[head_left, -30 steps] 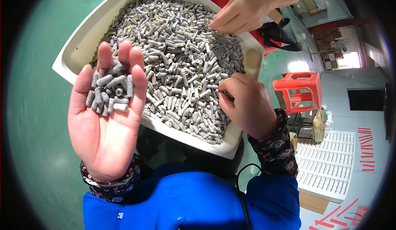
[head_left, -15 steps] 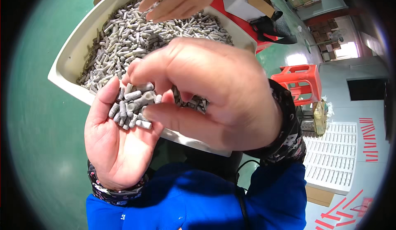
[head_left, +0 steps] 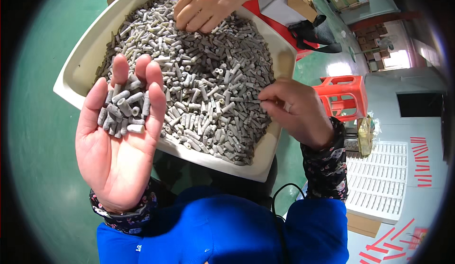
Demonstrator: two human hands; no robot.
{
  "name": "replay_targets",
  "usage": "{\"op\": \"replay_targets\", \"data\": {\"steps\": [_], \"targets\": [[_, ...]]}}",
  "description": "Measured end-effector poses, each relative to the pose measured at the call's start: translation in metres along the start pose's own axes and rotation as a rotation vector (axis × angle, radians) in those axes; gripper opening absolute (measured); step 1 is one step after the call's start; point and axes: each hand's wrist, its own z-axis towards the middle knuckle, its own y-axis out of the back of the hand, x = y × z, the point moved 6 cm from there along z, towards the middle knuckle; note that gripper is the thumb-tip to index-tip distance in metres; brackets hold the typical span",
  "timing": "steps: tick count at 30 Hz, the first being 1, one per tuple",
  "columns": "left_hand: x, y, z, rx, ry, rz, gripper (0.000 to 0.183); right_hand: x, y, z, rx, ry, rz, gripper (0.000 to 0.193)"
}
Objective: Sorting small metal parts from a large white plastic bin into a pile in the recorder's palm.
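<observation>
My left hand (head_left: 113,164) is palm up and cupped, its fingers curled around a small heap of short grey tubes (head_left: 124,108). It is above the near left rim of a large cream-coloured tub (head_left: 85,50). A wide pile of the same hollow grey pieces (head_left: 204,105) fills much of the tub. My right hand (head_left: 301,114) is at the tub's right edge, thumb and index finger pinched together. Whether a piece sits between those fingertips is too small to tell.
Another person's hand (head_left: 213,5) reaches into the far side of the pile. A red plastic stool (head_left: 348,93) stands to the right, with a white slotted tray (head_left: 379,181) nearer me. Beyond the tub are a black bag (head_left: 316,35) and an open box (head_left: 301,8).
My right hand has moved from above my left palm to the tub's right edge. My left hand has shifted slightly left. The other person's fingers have lowered into the pile.
</observation>
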Motion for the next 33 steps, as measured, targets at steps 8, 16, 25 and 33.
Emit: {"op": "replay_targets", "data": {"steps": [8, 16, 25, 33], "targets": [[0.000, 0.001, 0.003, 0.011, 0.001, -0.014, 0.035, 0.011, -0.021, 0.009, 0.005, 0.149, -0.310, 0.019], [-0.001, 0.000, 0.003, 0.014, 0.011, 0.001, 0.035, 0.006, -0.019, 0.051, -0.237, 0.274, -0.140, 0.018], [-0.002, 0.001, 0.003, 0.035, 0.026, -0.028, 0.036, 0.020, -0.019, 0.002, 0.263, 0.013, -0.004, 0.013], [0.001, -0.002, 0.002, 0.022, 0.001, 0.000, 0.035, 0.046, -0.051, -0.006, 0.158, 0.389, 0.021, 0.013]]}}
